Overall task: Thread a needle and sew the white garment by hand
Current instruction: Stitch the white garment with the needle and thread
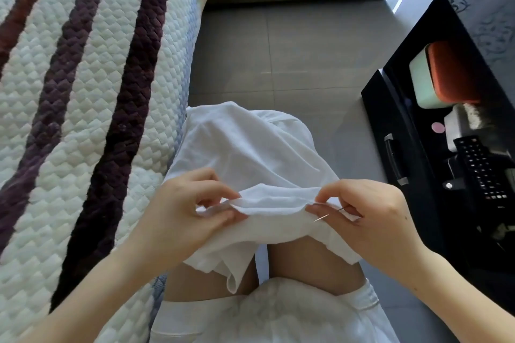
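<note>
- Right now the right hand (370, 217) is closed in a pinch, thumb and forefinger clamped on the right end of a folded edge of the white garment (245, 147).
- The needle (323, 216) shows just under that pinch, slanting, its far end hidden among the fingers; whether it already pierces the cloth cannot be told.
- The left hand (189, 209) is also closed, pinching the left end of the same fold, so the edge is stretched between the two hands.
- No thread is visible; it may be too fine to see, so I judge threading probably done but unconfirmed.
- The garment is draped over the person's knees, above the grey floor (278, 50).
- No finished stitches show on the fold; sewing looks barely begun, with nearly all of the seam left.
- A quilted cover (69, 92) lies left, a black cabinet (401, 120) right.
</note>
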{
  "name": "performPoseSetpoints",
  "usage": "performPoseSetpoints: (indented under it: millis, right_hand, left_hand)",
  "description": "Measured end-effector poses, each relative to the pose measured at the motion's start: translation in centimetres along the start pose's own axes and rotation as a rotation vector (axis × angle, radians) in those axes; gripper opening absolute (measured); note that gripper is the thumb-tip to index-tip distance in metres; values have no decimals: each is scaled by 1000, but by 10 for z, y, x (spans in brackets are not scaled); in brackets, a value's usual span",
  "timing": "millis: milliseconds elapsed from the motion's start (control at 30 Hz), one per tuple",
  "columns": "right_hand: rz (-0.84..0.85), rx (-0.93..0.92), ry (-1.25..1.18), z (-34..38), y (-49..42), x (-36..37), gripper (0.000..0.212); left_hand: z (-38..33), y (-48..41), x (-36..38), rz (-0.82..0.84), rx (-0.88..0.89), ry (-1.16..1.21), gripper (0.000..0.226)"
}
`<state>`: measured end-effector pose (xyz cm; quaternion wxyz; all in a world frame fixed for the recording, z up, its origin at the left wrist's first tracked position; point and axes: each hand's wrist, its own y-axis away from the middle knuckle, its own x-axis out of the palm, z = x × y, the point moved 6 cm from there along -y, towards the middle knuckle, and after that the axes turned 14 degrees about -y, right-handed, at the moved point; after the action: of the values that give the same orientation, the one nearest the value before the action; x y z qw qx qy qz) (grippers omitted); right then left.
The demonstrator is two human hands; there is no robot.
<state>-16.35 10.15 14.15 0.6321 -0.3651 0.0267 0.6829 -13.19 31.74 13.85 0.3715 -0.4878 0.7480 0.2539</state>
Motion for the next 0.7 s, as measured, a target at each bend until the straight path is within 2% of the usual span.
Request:
performPoseSetpoints:
  millis: [100, 233, 333, 400, 467, 600, 700]
  right_hand:
    - [9, 7, -47, 1, 2, 2, 31]
    - [38, 95, -130, -4, 3, 3, 30]
    - [94, 169, -153, -4, 2, 5, 29]
    - [128, 249, -166, -7, 3, 3, 25]
    - [151, 357, -218, -12, 4, 1, 20]
    - [185, 601, -500, -14, 4, -3, 13]
    - [224, 740, -661, -11, 5, -3, 16]
  left_hand:
    - [-6, -1, 6, 41, 53, -46, 25]
    - [-11, -3, 18, 129, 14, -111, 48]
    - [-19, -5, 24, 144, -10, -92, 38]
    - [-26, -7, 23, 133, -14, -18, 19]
    - [-27, -9, 20, 144, -47, 106, 16]
    - [-26, -9, 16, 218, -72, 316, 22]
    - [-27, -6, 14, 249, -170, 448, 18]
